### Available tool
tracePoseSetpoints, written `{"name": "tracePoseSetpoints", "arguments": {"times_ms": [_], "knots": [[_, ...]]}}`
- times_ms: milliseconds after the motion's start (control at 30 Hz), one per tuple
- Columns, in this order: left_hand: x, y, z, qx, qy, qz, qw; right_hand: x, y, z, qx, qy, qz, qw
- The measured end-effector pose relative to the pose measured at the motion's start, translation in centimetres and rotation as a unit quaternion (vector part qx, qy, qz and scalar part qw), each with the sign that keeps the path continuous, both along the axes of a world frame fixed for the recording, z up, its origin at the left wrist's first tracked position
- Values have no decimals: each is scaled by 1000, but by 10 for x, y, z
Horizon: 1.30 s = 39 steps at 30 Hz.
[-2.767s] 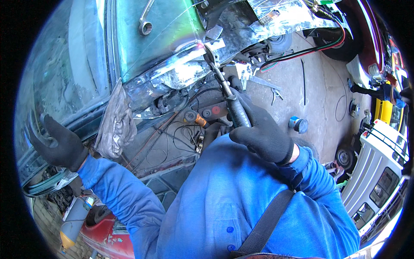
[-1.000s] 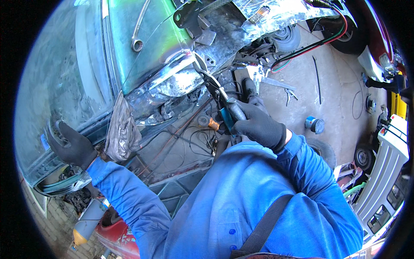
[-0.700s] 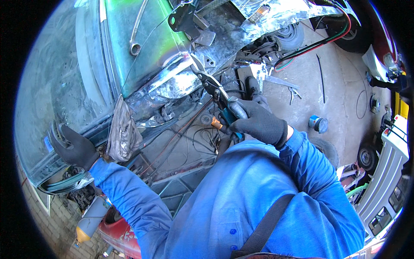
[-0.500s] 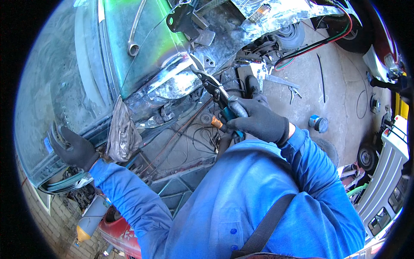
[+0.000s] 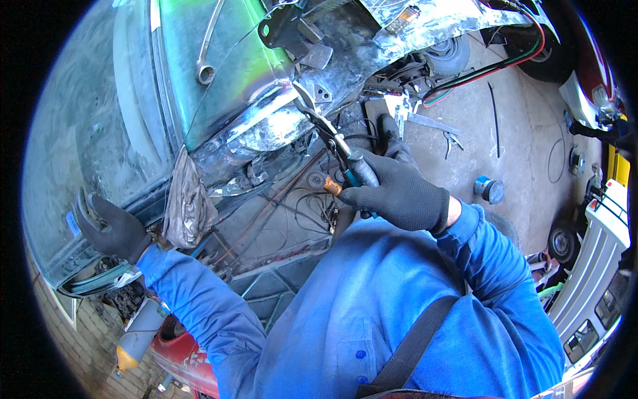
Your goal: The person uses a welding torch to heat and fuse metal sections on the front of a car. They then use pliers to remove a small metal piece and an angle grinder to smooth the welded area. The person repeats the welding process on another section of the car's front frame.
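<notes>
My right hand (image 5: 402, 193), in a black glove, is closed around the handles of metal snips (image 5: 327, 130). One handle has a grey grip and the other looks teal. Their narrow jaws touch or nearly touch the edge of a scuffed, bare metal body panel (image 5: 276, 130); the exact contact is too small to tell. At the left, my gloved left hand (image 5: 114, 229) rests on the dusty car glass (image 5: 93, 153) near its lower edge, fingers and thumb apart and holding nothing. A grey rag (image 5: 185, 206) hangs between my two hands.
A ring-ended wrench (image 5: 207, 46) lies on the green panel (image 5: 229, 73). Beyond the snips sits a dark metal bracket (image 5: 282, 30). An orange-handled tool (image 5: 325, 183) and cables are below. Clamps (image 5: 452, 141) and a blue can (image 5: 490, 190) stand on the floor; a gas cylinder (image 5: 138, 336) is lower left.
My right hand has shifted slightly toward me and its grip on the snips has turned a little. The snips' handles look closer together. My left hand stays on the glass.
</notes>
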<state>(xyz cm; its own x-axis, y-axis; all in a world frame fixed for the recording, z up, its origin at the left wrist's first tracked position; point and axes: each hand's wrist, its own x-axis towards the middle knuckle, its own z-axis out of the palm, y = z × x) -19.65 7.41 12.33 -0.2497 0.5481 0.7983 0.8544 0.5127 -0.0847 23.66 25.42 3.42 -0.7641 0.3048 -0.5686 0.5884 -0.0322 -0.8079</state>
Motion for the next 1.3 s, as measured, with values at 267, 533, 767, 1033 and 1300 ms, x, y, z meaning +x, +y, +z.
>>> {"name": "tracePoseSetpoints", "arguments": {"times_ms": [267, 533, 767, 1033, 1300], "knots": [[-3, -1, -5, 34, -24, -11, 999, -9, 2, 8, -3, 13, -65, 998], [-5, -2, -4, 38, -45, -19, 998, -18, -35, -18, -18, 70, -61, 996], [-5, -3, -3, 9, -6, -1, 1000, 16, -48, -44, -55, 48, -59, 996], [-9, -5, -4, 23, -22, -8, 999, 13, -47, -6, -43, 19, -127, 991], [-13, -11, -5, 24, 0, -18, 1000, -20, -60, 16, -97, 49, -156, 982]]}}
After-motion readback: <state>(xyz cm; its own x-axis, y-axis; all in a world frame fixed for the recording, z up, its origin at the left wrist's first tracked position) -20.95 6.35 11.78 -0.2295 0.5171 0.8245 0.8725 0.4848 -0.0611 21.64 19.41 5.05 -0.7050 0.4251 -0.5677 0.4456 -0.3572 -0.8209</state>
